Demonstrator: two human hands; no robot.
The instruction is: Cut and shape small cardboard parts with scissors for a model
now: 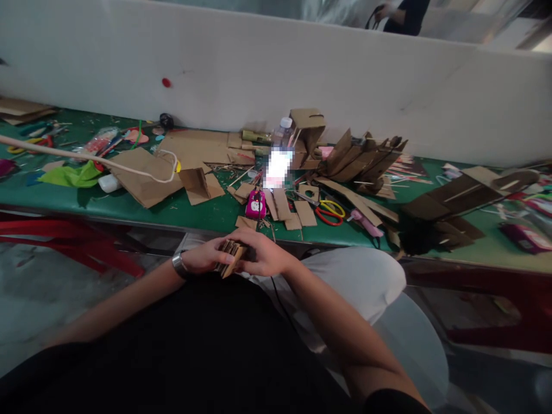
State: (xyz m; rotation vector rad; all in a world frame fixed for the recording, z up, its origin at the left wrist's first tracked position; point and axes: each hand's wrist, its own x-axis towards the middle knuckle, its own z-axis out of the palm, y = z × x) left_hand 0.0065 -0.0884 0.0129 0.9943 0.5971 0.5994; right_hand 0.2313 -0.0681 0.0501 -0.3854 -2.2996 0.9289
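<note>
Close to my body, just below the table edge, both hands grip a small stack of cut cardboard pieces [230,260]. My left hand [202,256], with a metal watch on the wrist, closes round the stack from the left, its thumb on top. On the other side my right hand [265,253] curls over the stack, and part of its fingers is hidden. Nearest beyond them on the green tabletop lie a magenta case with a white figure [256,204], cardboard strips [282,204] and a lit phone [278,165], its screen blurred out.
Scissors with red and yellow handles [330,211] and a pink glue gun [365,223] lie to the right. Folded cardboard shapes [362,158] stand behind them. A clear bottle [283,133] rises near the white partition [259,69]. A pale curved rod [86,155] crosses the left side.
</note>
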